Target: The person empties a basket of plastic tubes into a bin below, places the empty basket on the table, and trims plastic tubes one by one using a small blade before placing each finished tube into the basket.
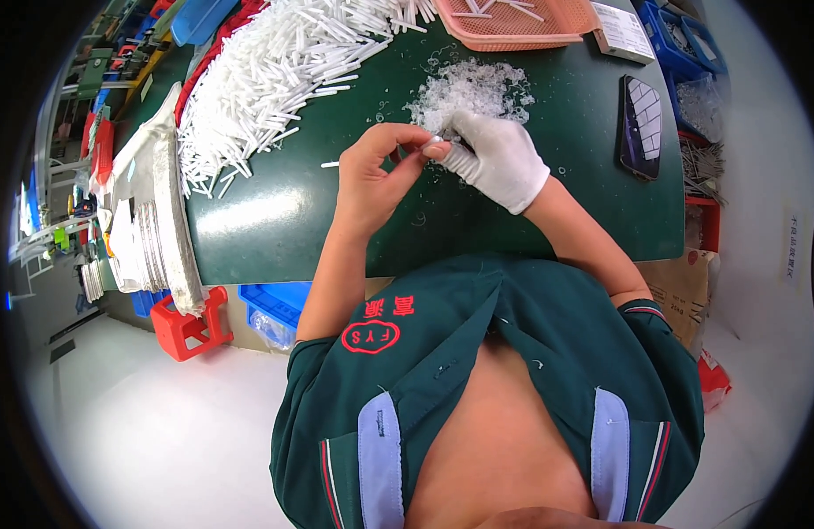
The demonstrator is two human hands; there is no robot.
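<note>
My bare left hand [376, 172] pinches a small white tube [437, 139] between thumb and forefinger, and only its end shows. Meeting it at the fingertips is my right hand [504, 163], in a white glove, its fingers drawn together; what they hold is hidden. Just beyond the right hand lies a heap of small clear ring-like pieces [468, 88]. A white stick end [330, 165] shows left of my left wrist; I cannot tell whether it lies on the table.
A large pile of white tubes [266, 88] covers the far left of the green table [275, 238]. Far right are a pink basket [512, 31], a white box [623, 33] and a phone [640, 128]. Blue bins [676, 44] stand past the right edge; a red stool [191, 326] stands below left.
</note>
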